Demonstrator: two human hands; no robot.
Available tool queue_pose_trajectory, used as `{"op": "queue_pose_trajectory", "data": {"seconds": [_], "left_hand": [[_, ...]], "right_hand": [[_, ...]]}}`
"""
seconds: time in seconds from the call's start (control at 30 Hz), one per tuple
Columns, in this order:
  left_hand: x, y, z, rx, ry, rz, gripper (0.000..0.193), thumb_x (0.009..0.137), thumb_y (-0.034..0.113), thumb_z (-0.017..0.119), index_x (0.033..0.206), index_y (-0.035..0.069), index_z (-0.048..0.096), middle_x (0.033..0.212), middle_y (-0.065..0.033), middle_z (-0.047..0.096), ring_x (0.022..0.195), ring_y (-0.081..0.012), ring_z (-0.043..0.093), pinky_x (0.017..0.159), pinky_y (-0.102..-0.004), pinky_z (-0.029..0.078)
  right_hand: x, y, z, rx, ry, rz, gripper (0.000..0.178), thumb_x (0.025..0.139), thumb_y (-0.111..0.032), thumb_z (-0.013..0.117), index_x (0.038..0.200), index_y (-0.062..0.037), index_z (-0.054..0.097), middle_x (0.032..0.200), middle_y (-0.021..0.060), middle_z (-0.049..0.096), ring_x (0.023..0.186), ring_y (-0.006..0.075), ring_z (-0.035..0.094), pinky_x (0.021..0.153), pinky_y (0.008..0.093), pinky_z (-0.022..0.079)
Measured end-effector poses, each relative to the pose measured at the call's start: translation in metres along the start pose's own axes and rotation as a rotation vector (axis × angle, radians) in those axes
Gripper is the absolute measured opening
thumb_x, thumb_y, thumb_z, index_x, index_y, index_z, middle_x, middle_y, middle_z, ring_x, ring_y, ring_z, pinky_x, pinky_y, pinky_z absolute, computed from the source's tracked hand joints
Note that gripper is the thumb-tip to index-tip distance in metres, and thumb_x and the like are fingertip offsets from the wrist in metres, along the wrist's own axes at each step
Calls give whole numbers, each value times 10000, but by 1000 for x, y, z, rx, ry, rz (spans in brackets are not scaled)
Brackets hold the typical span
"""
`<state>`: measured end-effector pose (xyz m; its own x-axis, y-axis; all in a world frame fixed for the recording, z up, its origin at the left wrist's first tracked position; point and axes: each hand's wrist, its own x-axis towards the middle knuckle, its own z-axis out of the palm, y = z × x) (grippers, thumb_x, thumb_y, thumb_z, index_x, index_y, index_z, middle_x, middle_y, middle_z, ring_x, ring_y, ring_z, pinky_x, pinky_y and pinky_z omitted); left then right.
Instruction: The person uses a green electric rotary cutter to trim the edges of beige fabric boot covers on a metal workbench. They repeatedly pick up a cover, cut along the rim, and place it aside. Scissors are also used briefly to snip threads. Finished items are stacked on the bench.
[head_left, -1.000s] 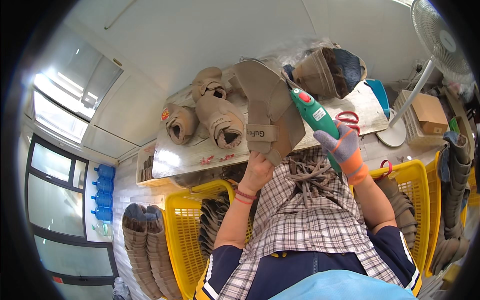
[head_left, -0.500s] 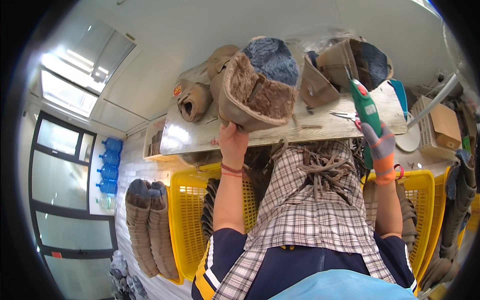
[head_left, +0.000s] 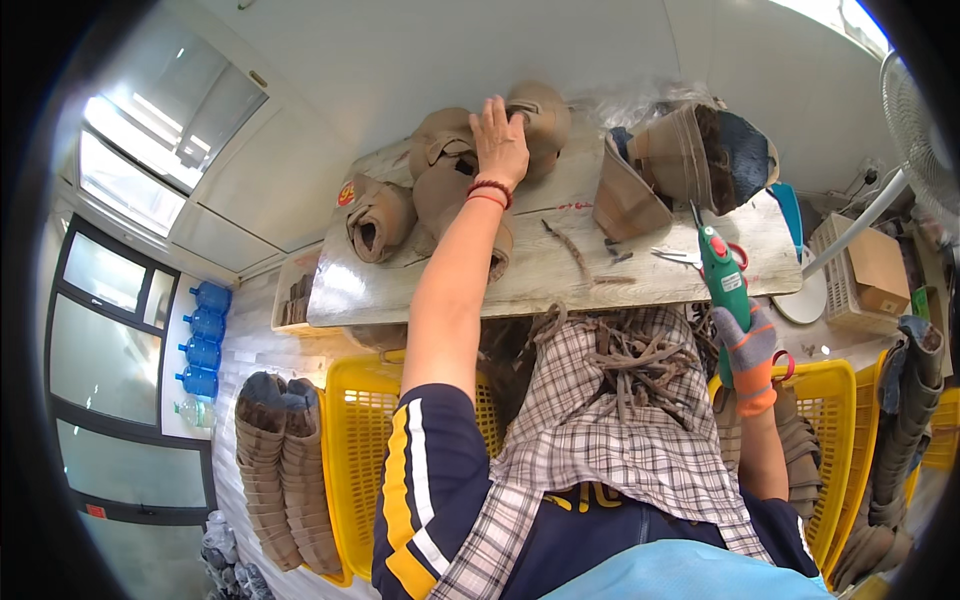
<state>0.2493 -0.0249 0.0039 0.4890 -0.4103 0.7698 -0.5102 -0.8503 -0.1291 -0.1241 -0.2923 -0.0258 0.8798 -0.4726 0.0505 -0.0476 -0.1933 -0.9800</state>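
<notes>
My bare left hand (head_left: pixel 499 145) reaches over the back of the table, fingers stretched out and slightly apart, beside a brown fur-lined winter hat (head_left: pixel 545 118). Whether the fingertips touch the hat I cannot tell. More brown hats (head_left: pixel 437 190) lie bunched under and left of that wrist, one of them a rolled hat (head_left: pixel 380 220) with a dark opening. In its grey and orange glove, my right hand (head_left: pixel 745 345) is closed round a green handheld power tool (head_left: pixel 724 275) with a red button and thin tip, pointing up near a large brown hat with blue lining (head_left: pixel 690 160).
Red-handled scissors (head_left: pixel 690 258) and dark strip scraps (head_left: pixel 570 248) lie on the pale table (head_left: pixel 400 290). More strips (head_left: pixel 640 360) rest on my checked apron. Yellow baskets (head_left: pixel 350 450) flank me; stacked hats (head_left: pixel 280 470) stand left, a fan (head_left: pixel 915 120) right.
My left hand has moved up and away from me; the hat it held now sits at the back of the table, its lining turned out of sight. My right hand still holds the tool.
</notes>
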Motion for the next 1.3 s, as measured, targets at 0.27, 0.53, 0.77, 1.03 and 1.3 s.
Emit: {"op": "queue_pose_trajectory", "data": {"seconds": [0.27,0.53,0.77,1.03,1.3], "left_hand": [[-72,103,0,-898,85,-902,368,824,150,678,1095,-11,489,1210,-158,504,1051,-270,499,907,-385,408],[-99,171,24,-1712,-448,-1452,363,731,269,808,962,93,591,938,-14,618,891,-171,537,732,-305,399],[-95,173,4,-1722,-60,-1085,236,776,75,757,709,89,532,759,37,576,664,-63,470,617,-241,419],[-70,72,-137,-1937,-76,-1537,247,862,242,671,1022,61,619,973,-62,677,771,-185,657,524,-259,503],[-98,24,-160,-2264,-454,-1629,152,913,238,588,904,87,608,798,-47,645,445,-111,421,350,-212,253]], "right_hand": [[-9,11,-17,93,91,120,300,809,-203,744,1007,-15,619,758,-8,600,589,51,499,524,217,404],[-10,11,-10,65,47,112,299,817,-205,745,1007,-13,616,759,-21,593,603,49,495,525,217,401],[-7,17,-17,-16,75,40,298,827,-273,724,896,-18,587,649,-3,555,541,73,489,497,233,388],[-4,5,-12,-84,45,-170,409,758,-244,795,1032,-2,612,800,48,643,687,88,559,605,259,468],[2,-6,-4,-651,56,-787,464,597,-297,870,908,-67,615,724,121,615,625,302,587,549,395,467]]}}
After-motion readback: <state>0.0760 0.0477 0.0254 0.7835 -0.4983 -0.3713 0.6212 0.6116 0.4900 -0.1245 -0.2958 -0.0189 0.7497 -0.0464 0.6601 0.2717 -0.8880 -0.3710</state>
